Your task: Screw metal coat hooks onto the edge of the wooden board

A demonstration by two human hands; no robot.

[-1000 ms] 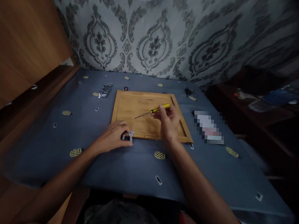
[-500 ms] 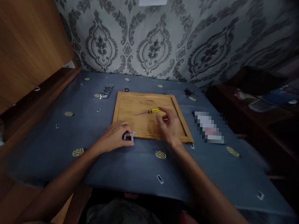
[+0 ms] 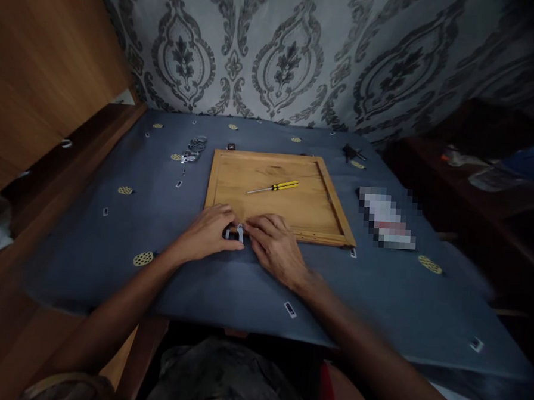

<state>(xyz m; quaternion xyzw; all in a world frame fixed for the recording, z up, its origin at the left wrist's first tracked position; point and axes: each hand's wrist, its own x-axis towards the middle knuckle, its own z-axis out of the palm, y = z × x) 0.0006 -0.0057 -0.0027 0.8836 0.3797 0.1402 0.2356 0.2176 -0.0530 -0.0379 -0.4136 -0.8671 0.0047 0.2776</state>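
Note:
A wooden panel with a raised frame (image 3: 269, 164) lies on the blue patterned cloth. My left hand (image 3: 211, 232) is closed on a small metal hinge (image 3: 241, 233) at the panel's near edge, left of its middle. Right beside the hinge is my right hand (image 3: 276, 248), its fingers pressed together at the hinge's right side; whatever they pinch is too small to make out. On the panel rests a screwdriver (image 3: 279, 187) with a yellow and black handle, its shaft pointing left.
More metal hinges (image 3: 192, 154) lie at the back left of the cloth. A small dark object (image 3: 231, 146) sits behind the panel, a black tool (image 3: 353, 154) at the back right. A pixelated flat item (image 3: 386, 219) lies right of the panel. A wooden cabinet (image 3: 50, 63) stands left.
My right hand has moved left and nearer me, from beside the screwdriver handle to the hinge, and its fingers have closed. The left hand stays at the hinge. The view has tilted slightly down.

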